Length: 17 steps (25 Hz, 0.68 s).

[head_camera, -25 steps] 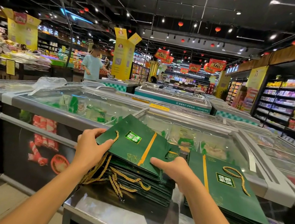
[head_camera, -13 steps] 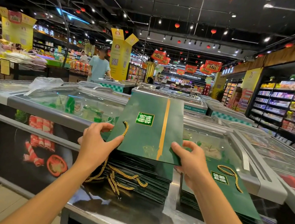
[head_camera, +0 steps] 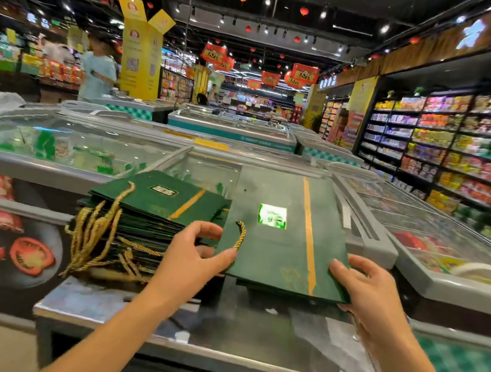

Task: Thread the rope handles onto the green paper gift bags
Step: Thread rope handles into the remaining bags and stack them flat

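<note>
Counter: a steel counter (head_camera: 243,339) lies under both forearms.
Left hand: the left hand (head_camera: 192,255) pinches the near left corner of a green gift bag (head_camera: 278,250) between thumb and fingers.
Right hand: the right hand (head_camera: 369,293) grips the bag's near right corner, fingers curled round the edge.
Bag: it lies flat between the hands, just above the counter; what is under it is mostly hidden.
Rope handle: a gold rope handle (head_camera: 240,234) curves on the bag's face just beyond the left thumb. Whether both ends are threaded cannot be told.
Step, as judged: laying the bag down. Best done level, corners square, rope kept on top and not trapped beneath.
Stack: a pile of green bags (head_camera: 151,212) sits left of the left hand, with gold ropes (head_camera: 92,231) spilling off its near side.
Beyond: glass-lidded freezers (head_camera: 81,143).
</note>
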Motion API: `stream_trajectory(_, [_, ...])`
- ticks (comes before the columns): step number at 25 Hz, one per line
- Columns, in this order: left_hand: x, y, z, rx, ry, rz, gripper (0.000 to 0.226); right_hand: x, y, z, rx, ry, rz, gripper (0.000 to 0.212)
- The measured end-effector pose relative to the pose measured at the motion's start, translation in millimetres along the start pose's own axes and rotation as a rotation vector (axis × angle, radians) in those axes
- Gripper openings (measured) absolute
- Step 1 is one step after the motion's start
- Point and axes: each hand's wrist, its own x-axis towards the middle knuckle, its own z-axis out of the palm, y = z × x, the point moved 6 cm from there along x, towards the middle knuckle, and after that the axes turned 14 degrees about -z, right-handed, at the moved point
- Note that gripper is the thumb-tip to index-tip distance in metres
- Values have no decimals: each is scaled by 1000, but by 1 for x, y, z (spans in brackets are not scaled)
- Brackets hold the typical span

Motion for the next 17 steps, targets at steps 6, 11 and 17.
stream_trajectory(6, [-7,-34,48,181,-87,-83,40,-13,43,-45,-308,-1,35,32])
stream_trajectory(11, [-16,-33,44,304,-149,-37,38,-17,41,-49,-653,-22,-60,43])
stream_trajectory(17, [-14,-34,-10,301,-120,-15,11,-25,18,-20,-870,-96,-362,36])
